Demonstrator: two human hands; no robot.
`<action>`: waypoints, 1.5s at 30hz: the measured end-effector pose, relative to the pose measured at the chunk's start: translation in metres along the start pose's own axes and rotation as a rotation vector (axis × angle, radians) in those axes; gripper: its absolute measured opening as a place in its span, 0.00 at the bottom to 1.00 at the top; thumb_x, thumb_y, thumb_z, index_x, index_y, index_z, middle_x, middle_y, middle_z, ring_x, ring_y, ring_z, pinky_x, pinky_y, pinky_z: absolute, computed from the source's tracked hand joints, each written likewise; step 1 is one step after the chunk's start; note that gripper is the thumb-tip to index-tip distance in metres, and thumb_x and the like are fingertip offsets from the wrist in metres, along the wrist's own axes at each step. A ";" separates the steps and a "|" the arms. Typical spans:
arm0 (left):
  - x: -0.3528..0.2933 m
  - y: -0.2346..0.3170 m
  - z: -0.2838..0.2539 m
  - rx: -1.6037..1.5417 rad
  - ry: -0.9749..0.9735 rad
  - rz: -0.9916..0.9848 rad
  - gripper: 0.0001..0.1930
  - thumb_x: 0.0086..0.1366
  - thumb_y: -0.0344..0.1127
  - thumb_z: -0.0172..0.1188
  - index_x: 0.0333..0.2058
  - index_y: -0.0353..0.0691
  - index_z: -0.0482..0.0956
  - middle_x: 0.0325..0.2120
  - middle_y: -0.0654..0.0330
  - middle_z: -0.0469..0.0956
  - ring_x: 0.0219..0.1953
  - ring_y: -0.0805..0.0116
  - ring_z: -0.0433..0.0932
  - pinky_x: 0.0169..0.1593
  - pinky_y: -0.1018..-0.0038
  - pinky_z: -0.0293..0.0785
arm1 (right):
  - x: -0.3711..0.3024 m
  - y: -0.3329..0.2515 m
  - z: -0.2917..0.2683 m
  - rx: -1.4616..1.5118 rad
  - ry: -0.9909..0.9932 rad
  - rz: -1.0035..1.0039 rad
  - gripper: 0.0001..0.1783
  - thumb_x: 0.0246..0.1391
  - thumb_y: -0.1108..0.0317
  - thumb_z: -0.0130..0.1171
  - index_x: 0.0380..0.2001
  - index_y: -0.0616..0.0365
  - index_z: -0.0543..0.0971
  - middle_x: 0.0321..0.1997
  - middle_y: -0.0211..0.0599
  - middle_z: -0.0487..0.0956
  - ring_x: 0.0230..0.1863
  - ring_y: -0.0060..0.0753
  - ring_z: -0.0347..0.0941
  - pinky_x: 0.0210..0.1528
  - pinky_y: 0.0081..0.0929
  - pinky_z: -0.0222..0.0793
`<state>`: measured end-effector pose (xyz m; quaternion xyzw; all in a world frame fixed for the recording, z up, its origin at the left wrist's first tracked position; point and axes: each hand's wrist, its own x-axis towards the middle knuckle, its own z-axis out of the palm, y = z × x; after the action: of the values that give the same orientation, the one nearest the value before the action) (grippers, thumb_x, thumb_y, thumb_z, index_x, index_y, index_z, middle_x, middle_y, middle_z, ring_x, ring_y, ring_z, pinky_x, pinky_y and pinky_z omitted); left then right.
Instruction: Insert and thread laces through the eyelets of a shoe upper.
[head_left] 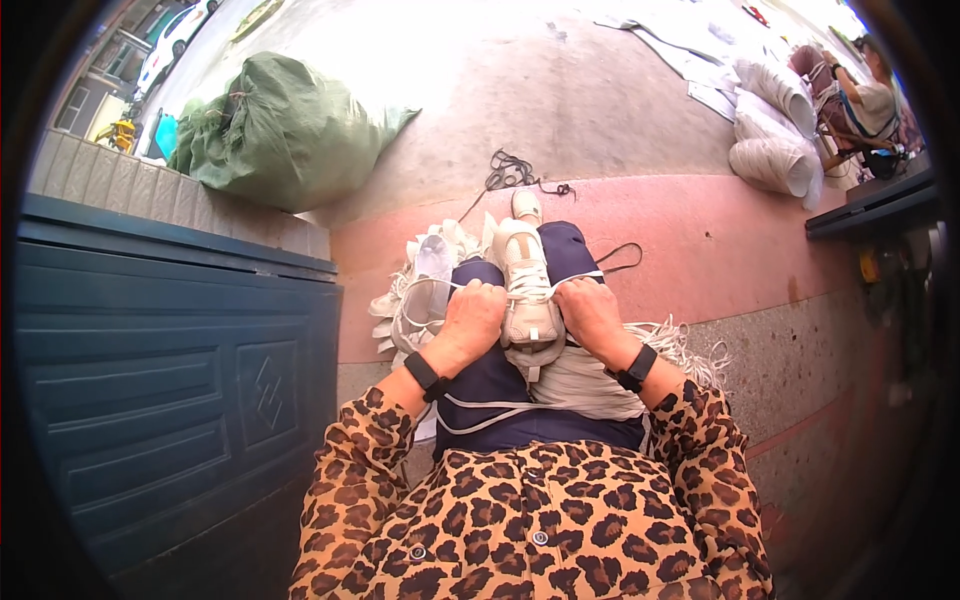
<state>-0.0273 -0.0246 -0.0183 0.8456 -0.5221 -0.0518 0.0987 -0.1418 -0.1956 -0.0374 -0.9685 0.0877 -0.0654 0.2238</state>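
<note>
A cream sneaker [527, 320] lies across my lap between my knees, its toe pointing away from me. White shoelace [528, 284] is threaded through its eyelets. My left hand [474, 318] is closed on one side of the lace, with a length running out past the fist to the left. Closed on the other side is my right hand [590, 314], with a lace end sticking out to the right. Both fists sit close beside the shoe's opening. A thick bundle of white laces [585, 388] rests over my right thigh, and loose strands cross my lap.
Pale shoe pieces [432, 262] are heaped beside my left knee. Dark cord [508, 170] lies tangled on the floor ahead. A large green sack [290, 130] stands far left, above a blue door panel [170, 380]. White sacks [775, 150] and a seated person [860, 100] are far right.
</note>
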 end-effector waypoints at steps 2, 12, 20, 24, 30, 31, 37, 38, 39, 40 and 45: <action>0.000 -0.002 0.000 -0.051 -0.029 0.014 0.01 0.46 0.27 0.52 0.21 0.37 0.71 0.20 0.52 0.73 0.29 0.57 0.73 0.33 0.66 0.71 | -0.001 0.001 0.005 0.014 0.021 0.048 0.08 0.47 0.67 0.52 0.21 0.59 0.75 0.24 0.42 0.76 0.30 0.42 0.73 0.33 0.37 0.68; 0.004 0.003 0.006 -0.038 -0.064 -0.054 0.03 0.49 0.30 0.55 0.21 0.38 0.74 0.20 0.54 0.74 0.30 0.58 0.73 0.34 0.65 0.68 | -0.006 0.001 0.011 0.096 0.034 0.093 0.09 0.48 0.66 0.50 0.21 0.59 0.74 0.23 0.43 0.75 0.30 0.44 0.72 0.33 0.39 0.67; -0.016 0.028 0.000 -0.045 0.125 -0.232 0.08 0.51 0.39 0.59 0.25 0.42 0.78 0.22 0.61 0.75 0.34 0.61 0.70 0.35 0.62 0.65 | -0.014 -0.016 -0.015 -0.019 -0.011 0.092 0.09 0.47 0.63 0.53 0.29 0.55 0.78 0.34 0.36 0.73 0.41 0.39 0.66 0.40 0.39 0.58; -0.011 0.014 -0.002 -0.373 0.003 -0.379 0.09 0.49 0.38 0.60 0.25 0.39 0.78 0.23 0.58 0.76 0.33 0.57 0.70 0.36 0.65 0.68 | -0.016 -0.006 0.003 0.108 0.020 0.157 0.09 0.47 0.65 0.53 0.31 0.54 0.78 0.30 0.36 0.73 0.38 0.40 0.67 0.37 0.39 0.59; -0.011 0.009 0.014 -0.312 0.058 -0.276 0.09 0.49 0.36 0.59 0.25 0.36 0.78 0.24 0.53 0.76 0.34 0.54 0.71 0.38 0.63 0.68 | -0.020 -0.002 0.015 0.247 0.139 0.141 0.08 0.46 0.69 0.54 0.31 0.56 0.77 0.26 0.38 0.74 0.34 0.41 0.68 0.36 0.38 0.61; -0.012 0.009 0.019 -0.339 0.072 -0.264 0.09 0.49 0.35 0.58 0.25 0.35 0.77 0.24 0.52 0.76 0.34 0.53 0.71 0.39 0.62 0.68 | -0.020 -0.002 0.016 0.247 0.142 0.142 0.08 0.46 0.69 0.54 0.31 0.56 0.77 0.26 0.38 0.74 0.34 0.41 0.68 0.36 0.38 0.61; 0.026 0.013 -0.006 -0.333 0.062 -0.184 0.09 0.52 0.34 0.55 0.28 0.33 0.77 0.25 0.51 0.76 0.30 0.51 0.74 0.37 0.63 0.70 | -0.023 -0.001 0.015 0.541 0.278 0.257 0.08 0.41 0.73 0.56 0.20 0.58 0.67 0.20 0.40 0.71 0.26 0.45 0.68 0.28 0.38 0.63; 0.041 0.014 -0.004 -0.335 0.062 -0.178 0.09 0.52 0.34 0.55 0.28 0.33 0.77 0.25 0.51 0.76 0.30 0.51 0.74 0.37 0.63 0.70 | -0.023 -0.001 0.015 0.538 0.283 0.259 0.08 0.41 0.73 0.56 0.20 0.58 0.67 0.20 0.40 0.71 0.26 0.45 0.68 0.28 0.38 0.63; 0.059 0.020 0.000 -0.451 0.022 -0.191 0.10 0.52 0.35 0.56 0.31 0.34 0.76 0.27 0.49 0.77 0.35 0.51 0.74 0.39 0.62 0.70 | -0.023 -0.002 0.014 0.525 0.272 0.244 0.07 0.41 0.73 0.56 0.20 0.58 0.67 0.19 0.40 0.70 0.26 0.46 0.68 0.28 0.38 0.63; 0.073 0.027 0.003 -0.569 -0.020 -0.202 0.12 0.53 0.37 0.56 0.34 0.36 0.75 0.30 0.47 0.77 0.39 0.51 0.74 0.41 0.61 0.70 | -0.023 -0.003 0.013 0.512 0.262 0.229 0.07 0.41 0.73 0.56 0.20 0.58 0.68 0.19 0.41 0.70 0.25 0.46 0.68 0.28 0.39 0.63; 0.108 0.041 0.013 -0.718 -0.562 -0.340 0.19 0.43 0.27 0.62 0.38 0.33 0.73 0.30 0.52 0.76 0.28 0.62 0.77 0.27 0.71 0.72 | -0.023 -0.005 0.015 0.419 0.246 0.101 0.04 0.45 0.74 0.51 0.27 0.59 0.69 0.21 0.44 0.71 0.26 0.47 0.68 0.30 0.39 0.64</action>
<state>-0.0172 -0.1402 -0.0199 0.7846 -0.3324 -0.4703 0.2296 -0.1610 -0.1802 -0.0507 -0.8800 0.1470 -0.1882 0.4105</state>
